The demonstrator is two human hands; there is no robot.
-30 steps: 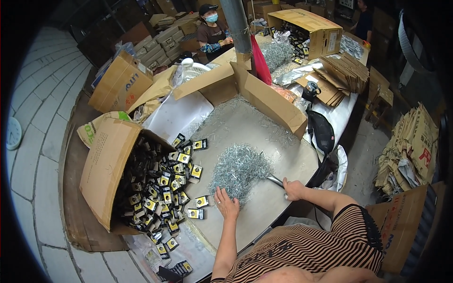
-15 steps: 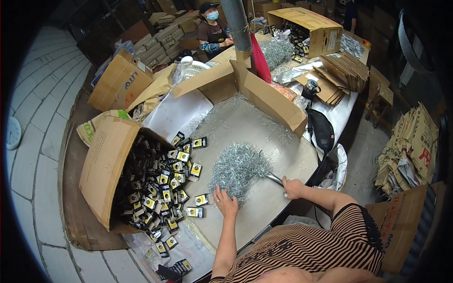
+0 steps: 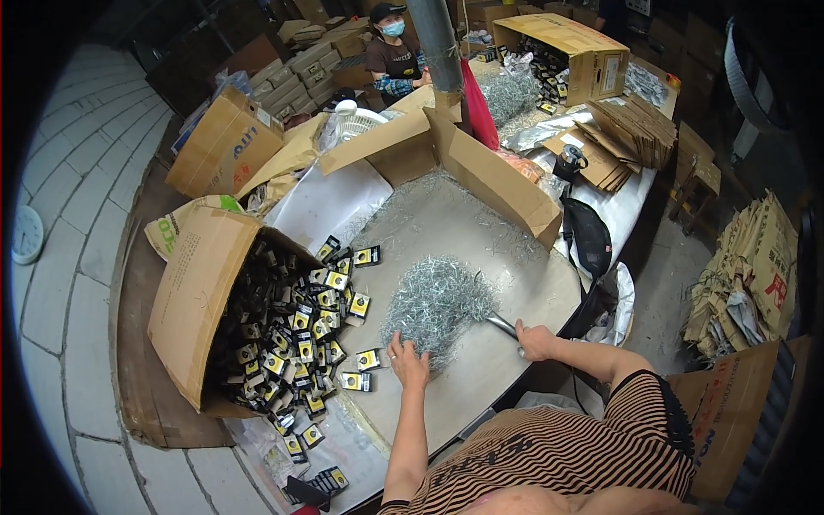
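Note:
A heaped pile of thin silvery metal pieces, like small nails or pins, lies on the grey tabletop. My right hand is wrapped round the metal handle of a scoop, whose far end is buried in the pile at its right side. My left hand rests at the pile's near left edge, fingers apart, with nothing seen in it. Just left of it lie two small black, white and yellow boxes. Many more such boxes spill from a tipped carton.
Cardboard flaps wall off the table's far side, beside a white tray. A grey post rises behind, near a co-worker. At right lie a black pouch and stacked flat cardboard.
My left hand has shifted slightly to the left along the pile's edge. The right hand keeps its grip on the scoop handle, and the whole view has moved a little.

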